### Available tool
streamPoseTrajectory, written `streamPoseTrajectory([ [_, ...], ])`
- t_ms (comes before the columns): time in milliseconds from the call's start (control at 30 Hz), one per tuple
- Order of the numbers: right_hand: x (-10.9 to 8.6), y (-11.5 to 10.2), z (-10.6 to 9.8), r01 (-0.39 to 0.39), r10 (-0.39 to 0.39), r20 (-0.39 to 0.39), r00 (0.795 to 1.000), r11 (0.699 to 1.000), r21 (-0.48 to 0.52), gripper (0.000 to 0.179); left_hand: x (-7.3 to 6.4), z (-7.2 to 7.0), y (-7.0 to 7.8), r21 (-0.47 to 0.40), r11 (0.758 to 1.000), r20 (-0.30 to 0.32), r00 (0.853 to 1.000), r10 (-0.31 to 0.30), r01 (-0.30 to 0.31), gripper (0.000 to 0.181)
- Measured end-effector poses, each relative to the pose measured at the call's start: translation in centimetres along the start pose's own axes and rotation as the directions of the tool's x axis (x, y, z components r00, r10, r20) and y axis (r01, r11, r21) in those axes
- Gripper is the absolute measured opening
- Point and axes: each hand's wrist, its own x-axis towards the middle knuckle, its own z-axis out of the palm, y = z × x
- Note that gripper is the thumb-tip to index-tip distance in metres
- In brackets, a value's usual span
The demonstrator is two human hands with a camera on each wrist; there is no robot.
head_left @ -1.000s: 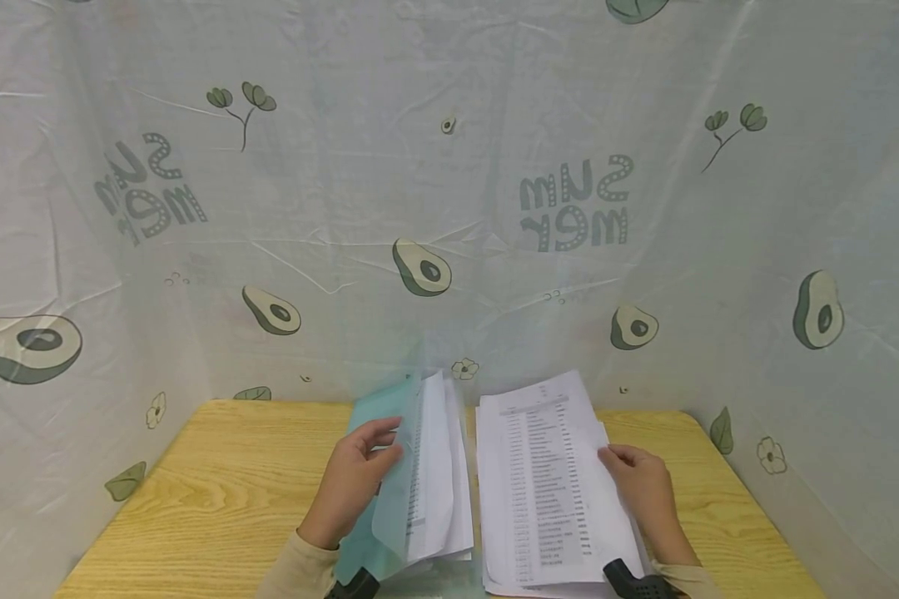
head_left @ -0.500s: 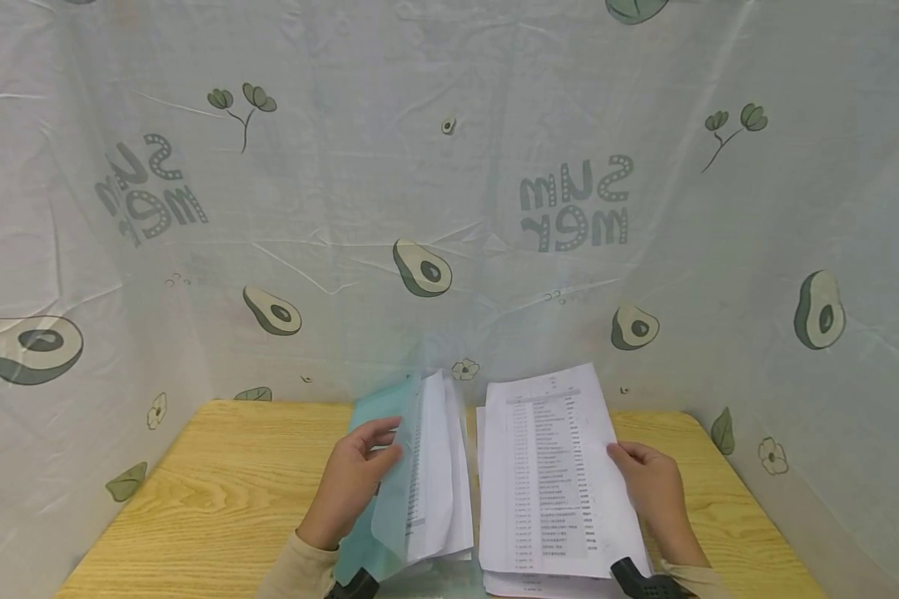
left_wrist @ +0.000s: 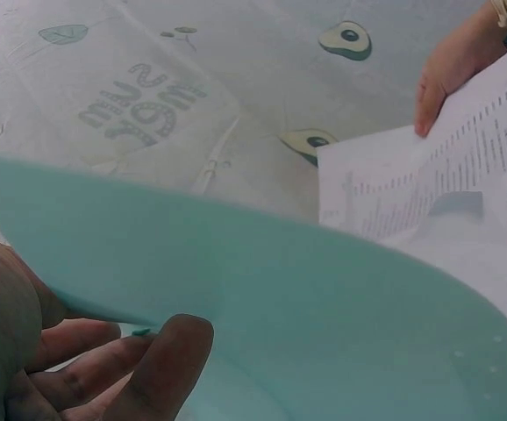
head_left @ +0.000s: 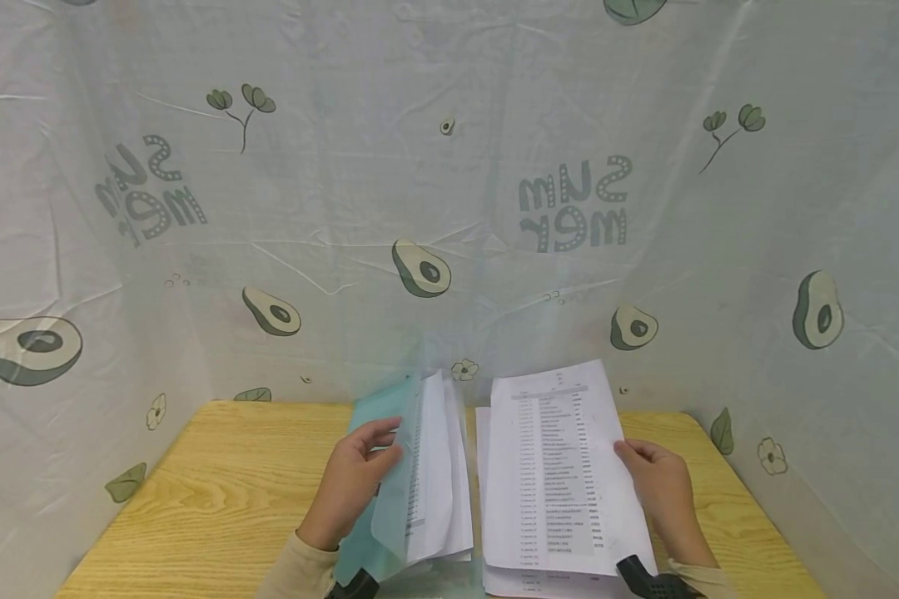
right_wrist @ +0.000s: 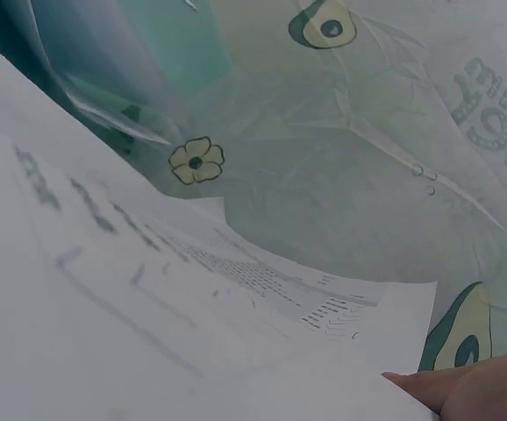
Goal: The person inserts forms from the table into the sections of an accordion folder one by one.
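Observation:
A teal plastic folder stands spread in the middle of the table, with printed sheets inside its left part. My left hand holds the folder's teal cover back toward the left. In the left wrist view the cover passes across my left fingers. To the right, my right hand pinches the right edge of a printed sheet of paper between thumb and fingers. That sheet is raised at an angle over a stack of paper, whose left and lower edges show beneath it.
A wooden table carries the folder and papers. Behind and at both sides hangs a pale curtain printed with avocados. Black wrist cameras overlap the lower edge of the papers in the head view.
My right hand has moved a little to the right with the printed sheet, which has slid up and right off the stack, baring the sheets' lower and left edges. My left hand has stayed still.

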Motion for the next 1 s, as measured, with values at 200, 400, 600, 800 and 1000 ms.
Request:
streamPoseTrajectory([
  [200, -0.1, -0.1, 0.1, -0.021, 0.02, 0.026, 0.999, 0.998, 0.053, 0.048, 0.0, 0.0, -0.1, -0.003, 1.0, -0.001, 1.0, 0.001, -0.001, 0.04],
  [400, -0.3, -0.4, 0.5, -0.028, 0.023, 0.052, 0.998, 0.995, 0.094, 0.047, 0.0, 0.0, 0.0, 0.002, 1.0, 0.001, 1.0, -0.004, 0.004, 0.041],
  [600, -0.4, -0.4, 1.2, -0.053, 0.047, 0.055, 0.997, 0.993, 0.106, 0.044, 0.1, -0.1, 0.0, 0.026, 1.0, -0.002, 1.0, -0.003, 0.003, 0.04],
  [800, -0.5, -0.4, 1.8, -0.061, 0.054, 0.073, 0.996, 0.992, 0.106, 0.045, 0.2, -0.3, 0.1, 0.036, 0.999, -0.017, 1.0, -0.008, 0.008, 0.038],
  [1000, -0.8, -0.6, 2.3, -0.063, 0.053, 0.079, 0.995, 0.99, 0.124, 0.043, 0.0, -0.3, 0.2, 0.021, 1.0, -0.014, 1.0, 0.0, 0.0, 0.04],
])
